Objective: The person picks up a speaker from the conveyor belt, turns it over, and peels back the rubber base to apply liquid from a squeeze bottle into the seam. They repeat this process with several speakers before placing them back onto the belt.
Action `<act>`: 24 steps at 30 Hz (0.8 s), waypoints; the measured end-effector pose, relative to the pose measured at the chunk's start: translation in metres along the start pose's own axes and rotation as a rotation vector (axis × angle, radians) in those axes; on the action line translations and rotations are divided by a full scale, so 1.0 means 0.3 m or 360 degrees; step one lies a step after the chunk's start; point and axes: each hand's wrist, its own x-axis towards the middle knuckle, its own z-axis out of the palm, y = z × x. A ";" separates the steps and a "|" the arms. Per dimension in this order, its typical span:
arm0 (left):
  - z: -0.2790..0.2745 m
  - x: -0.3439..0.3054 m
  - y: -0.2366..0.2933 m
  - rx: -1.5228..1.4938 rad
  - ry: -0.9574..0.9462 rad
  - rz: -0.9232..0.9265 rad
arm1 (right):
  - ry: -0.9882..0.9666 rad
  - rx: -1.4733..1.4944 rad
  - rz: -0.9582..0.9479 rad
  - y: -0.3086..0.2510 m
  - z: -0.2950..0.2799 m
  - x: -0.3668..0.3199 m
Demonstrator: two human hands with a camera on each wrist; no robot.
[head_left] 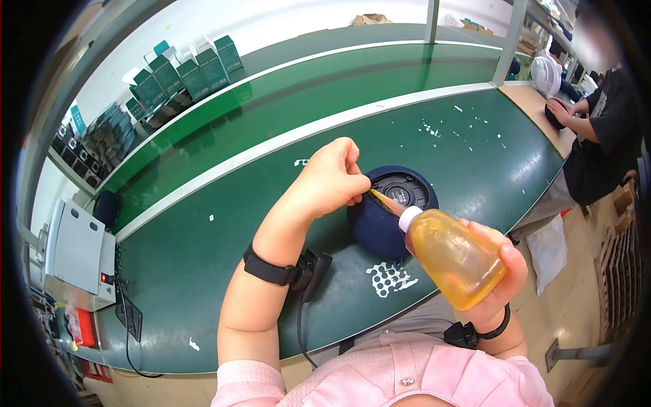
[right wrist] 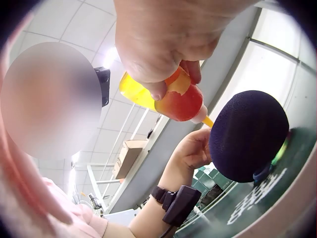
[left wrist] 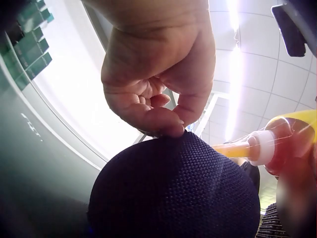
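Observation:
A round device covered in dark blue mesh fabric (head_left: 371,227), like a small speaker, sits on the green table with its black base (head_left: 413,190) facing up. At the base's rim, my left hand (head_left: 327,178) pinches the fabric edge between thumb and fingertip; the left wrist view shows the cloth (left wrist: 188,173) drawn to a small peak there. My right hand (head_left: 507,268) grips a squeeze bottle of amber liquid (head_left: 456,261), tilted toward the device. Its yellow nozzle tip (head_left: 380,197) is right at the rim, close to the left fingertips.
Near the device lies a perforated white sticker scrap (head_left: 390,279), with more white bits farther along the table. A grey machine (head_left: 78,247) stands at the left. Green boxes (head_left: 193,74) are stacked beyond the conveyor belt (head_left: 285,102). Another person (head_left: 603,129) works at the far right beside a white fan (head_left: 546,74).

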 end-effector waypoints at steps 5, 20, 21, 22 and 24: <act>0.000 -0.001 0.000 0.0029 0.0007 0.0002 | 0.0193 0.0012 0.0197 -0.014 -0.001 0.009; 0.011 0.002 0.001 0.0116 0.0052 0.0022 | 0.0965 0.0609 0.0928 0.054 -0.005 -0.001; 0.013 0.002 0.000 0.0122 0.0048 0.0023 | 0.1026 0.0620 0.0912 0.060 -0.004 -0.009; 0.012 0.002 -0.001 0.0118 0.0044 0.0013 | 0.1086 0.0632 0.0895 0.062 -0.006 -0.014; 0.012 0.002 0.000 0.0123 0.0040 0.0004 | 0.1097 0.0782 0.0990 0.054 -0.023 -0.008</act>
